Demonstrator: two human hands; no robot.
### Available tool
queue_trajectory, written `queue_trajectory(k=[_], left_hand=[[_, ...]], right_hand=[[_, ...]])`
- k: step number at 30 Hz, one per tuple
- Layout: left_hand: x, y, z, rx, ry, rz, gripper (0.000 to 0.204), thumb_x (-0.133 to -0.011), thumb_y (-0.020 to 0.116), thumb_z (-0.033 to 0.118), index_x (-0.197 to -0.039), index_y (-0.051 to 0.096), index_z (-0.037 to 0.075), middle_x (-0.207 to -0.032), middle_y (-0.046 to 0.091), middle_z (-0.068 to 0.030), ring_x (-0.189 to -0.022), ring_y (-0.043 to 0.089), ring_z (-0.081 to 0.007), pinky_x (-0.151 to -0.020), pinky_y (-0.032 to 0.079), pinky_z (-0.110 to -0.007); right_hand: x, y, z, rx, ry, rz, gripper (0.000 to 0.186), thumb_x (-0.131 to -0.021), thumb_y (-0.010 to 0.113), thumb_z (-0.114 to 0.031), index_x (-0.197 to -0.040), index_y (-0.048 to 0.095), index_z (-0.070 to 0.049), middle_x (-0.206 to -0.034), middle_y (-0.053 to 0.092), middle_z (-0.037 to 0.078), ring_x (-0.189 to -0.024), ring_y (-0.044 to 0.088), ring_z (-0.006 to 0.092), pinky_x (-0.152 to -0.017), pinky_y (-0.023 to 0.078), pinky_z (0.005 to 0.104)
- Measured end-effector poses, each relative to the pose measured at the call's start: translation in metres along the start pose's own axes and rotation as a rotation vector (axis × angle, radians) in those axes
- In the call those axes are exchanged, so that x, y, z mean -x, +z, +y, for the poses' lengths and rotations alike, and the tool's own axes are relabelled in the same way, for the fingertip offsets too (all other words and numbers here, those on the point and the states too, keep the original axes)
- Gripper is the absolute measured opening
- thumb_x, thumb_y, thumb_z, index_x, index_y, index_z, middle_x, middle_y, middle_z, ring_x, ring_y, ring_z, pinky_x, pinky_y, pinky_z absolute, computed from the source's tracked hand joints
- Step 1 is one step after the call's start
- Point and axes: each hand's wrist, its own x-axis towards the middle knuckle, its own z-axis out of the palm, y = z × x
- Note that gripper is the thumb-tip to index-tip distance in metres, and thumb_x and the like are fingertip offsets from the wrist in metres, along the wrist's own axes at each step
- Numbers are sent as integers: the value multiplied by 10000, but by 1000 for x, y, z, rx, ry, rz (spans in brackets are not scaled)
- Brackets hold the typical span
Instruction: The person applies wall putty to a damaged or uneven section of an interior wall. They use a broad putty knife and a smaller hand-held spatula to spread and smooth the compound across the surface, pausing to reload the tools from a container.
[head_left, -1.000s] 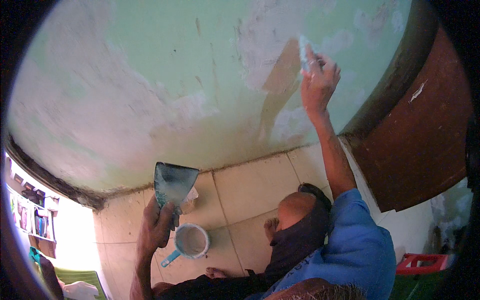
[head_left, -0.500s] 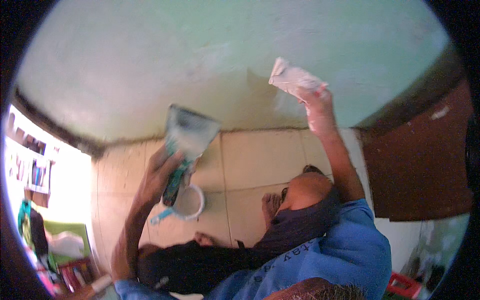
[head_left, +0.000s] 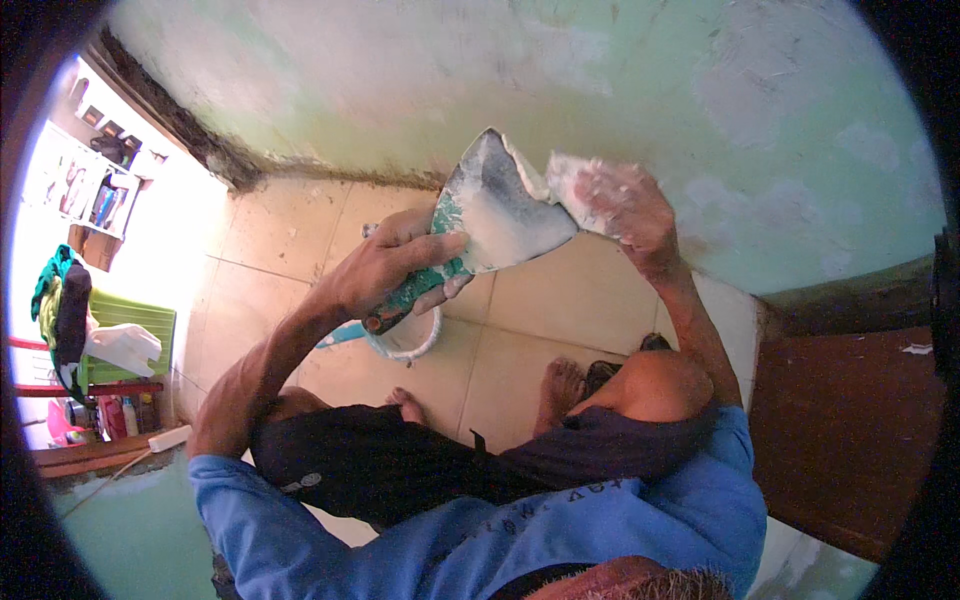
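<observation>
Right hand (head_left: 635,215): you brought it beside the scraper (head_left: 500,225); fingers clamped on whitish spreader (head_left: 562,178);
Left hand (head_left: 395,255): fingers wrapped round handle (head_left: 402,299);
Wall (head_left: 650,120): pale patches (head_left: 765,75) were on; green remained between

Beige tiles (head_left: 545,300) meet a green wall (head_left: 640,100) — bright at left.

The left hand (head_left: 405,258) grips a grey-bladed, green-handled, fan-shaped putty knife (head_left: 498,222) (paste-smeared) beyond its fingers; a flat, white-coated scraper (head_left: 567,180) juts from the right hand's (head_left: 640,212) fingertips.
</observation>
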Motion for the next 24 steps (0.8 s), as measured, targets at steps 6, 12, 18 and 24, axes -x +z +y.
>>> queue_trajectory(k=[6, 12, 18, 24], left_hand=[[-5, 3, 3, -341, -88, 62, 315, -1010, 485, 271, -1232, 518, 49, -905, 607, -75, -716, 532, -118, -613, 472, -273], [-38, 22, -22, -956, 319, 158, 652, -932, 521, 59, -1515, 238, 126, -1117, 505, -284, -871, 599, -470, -734, 509, -517], [-39, -5, -62, -1095, 159, 67, 639, -926, 516, 54, -1507, 263, 138, -1119, 507, -264, -858, 603, -464, -690, 508, -526], [-38, -11, -29, -957, 301, 189, 556, -936, 515, 73, -1465, 351, 125, -1062, 549, -240, -920, 603, -437, -762, 498, -500]], right_hand=[[49, -51, 36, -513, 609, 151, 138, -927, 592, -199, -949, 665, -84, -879, 662, 19, -826, 607, 125, -704, 474, 272], [34, 1, 19, -1224, 1198, 105, 249, -844, 667, -112, -1072, 568, -113, -882, 603, 3, -761, 566, 97, -616, 503, 326], [1, -89, 6, -1258, 598, 489, 285, -830, 661, -77, -1103, 581, -92, -1011, 634, 95, -822, 636, 197, -642, 535, 369], [-105, -169, -69, 997, -570, 270, 287, -931, 604, -187, -1181, 665, -60, -1190, 646, 64, -1071, 592, 240, -868, 459, 376]])
